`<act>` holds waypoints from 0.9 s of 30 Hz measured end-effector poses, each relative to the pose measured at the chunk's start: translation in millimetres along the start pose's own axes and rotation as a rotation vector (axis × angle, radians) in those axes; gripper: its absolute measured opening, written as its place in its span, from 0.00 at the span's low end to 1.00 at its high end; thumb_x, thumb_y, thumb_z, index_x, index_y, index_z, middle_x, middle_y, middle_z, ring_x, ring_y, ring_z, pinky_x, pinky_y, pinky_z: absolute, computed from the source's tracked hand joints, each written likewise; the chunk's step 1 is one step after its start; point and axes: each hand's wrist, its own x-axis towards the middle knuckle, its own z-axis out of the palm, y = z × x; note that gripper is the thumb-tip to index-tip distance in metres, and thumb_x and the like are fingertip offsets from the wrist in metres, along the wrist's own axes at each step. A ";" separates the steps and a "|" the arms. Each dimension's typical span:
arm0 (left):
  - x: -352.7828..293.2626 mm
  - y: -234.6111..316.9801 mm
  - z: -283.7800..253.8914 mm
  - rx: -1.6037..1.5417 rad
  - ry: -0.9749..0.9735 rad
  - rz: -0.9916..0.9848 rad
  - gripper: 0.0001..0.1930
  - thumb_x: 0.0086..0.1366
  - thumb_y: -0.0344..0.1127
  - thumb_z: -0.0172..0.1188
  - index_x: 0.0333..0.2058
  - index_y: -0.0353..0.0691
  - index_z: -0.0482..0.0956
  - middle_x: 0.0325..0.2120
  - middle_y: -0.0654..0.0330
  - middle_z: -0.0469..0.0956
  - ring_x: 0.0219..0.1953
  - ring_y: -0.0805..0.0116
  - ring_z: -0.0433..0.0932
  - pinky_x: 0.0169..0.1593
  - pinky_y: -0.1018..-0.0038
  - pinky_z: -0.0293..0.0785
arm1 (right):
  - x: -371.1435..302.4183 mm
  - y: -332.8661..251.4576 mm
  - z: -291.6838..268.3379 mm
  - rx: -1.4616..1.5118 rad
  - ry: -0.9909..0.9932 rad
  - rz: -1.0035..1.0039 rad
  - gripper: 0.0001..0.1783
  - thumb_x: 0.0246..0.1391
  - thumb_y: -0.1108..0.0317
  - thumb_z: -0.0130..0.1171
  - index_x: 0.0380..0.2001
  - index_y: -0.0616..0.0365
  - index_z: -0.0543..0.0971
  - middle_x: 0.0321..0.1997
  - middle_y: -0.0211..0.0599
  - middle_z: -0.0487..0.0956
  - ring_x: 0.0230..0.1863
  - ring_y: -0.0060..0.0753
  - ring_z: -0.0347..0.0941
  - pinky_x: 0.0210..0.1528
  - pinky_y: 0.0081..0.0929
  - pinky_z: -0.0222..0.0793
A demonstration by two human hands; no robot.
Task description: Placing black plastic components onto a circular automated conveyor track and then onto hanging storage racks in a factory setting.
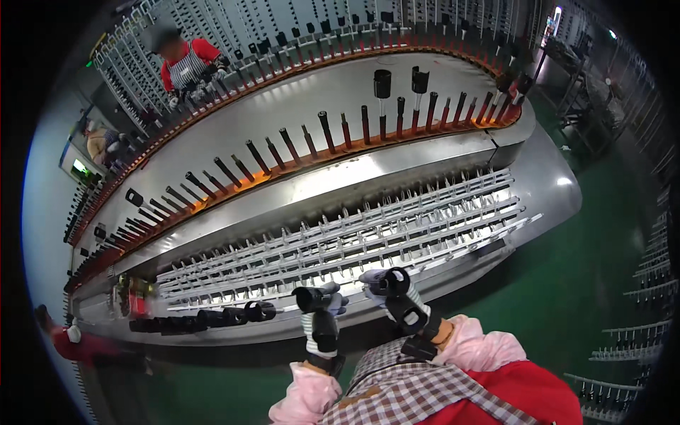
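Observation:
My left hand (331, 304), in a striped glove, is closed round a short black cylindrical part (305, 299). A little to the right, my gloved right hand (376, 283) grips a second black cylindrical part (398, 280), whose round open end shows. The two hands are apart, over the near edge of a metal rack (340, 258) with rows of small upright prongs. To the left of my hands, several similar black cylindrical parts (260, 311) sit in a line along the rack's front bar. My fingers are partly hidden behind the parts.
Beyond the rack, a looped conveyor (312, 157) carries upright spindles, some with black parts on top. One person (188, 67) works at its far side, another (103, 145) at the far left. A red-sleeved person (71, 343) stands near left. Hanging racks (630, 353) line the right.

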 end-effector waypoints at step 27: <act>23.9 -119.2 29.8 1.106 -0.132 0.019 0.17 0.61 0.35 0.56 0.48 0.39 0.72 0.31 0.59 0.78 0.28 0.67 0.79 0.26 0.76 0.73 | -8.5 -225.1 -205.7 -1.640 -0.053 -0.370 0.21 0.48 0.80 0.50 0.48 0.56 0.73 0.38 0.39 0.78 0.35 0.32 0.73 0.40 0.29 0.71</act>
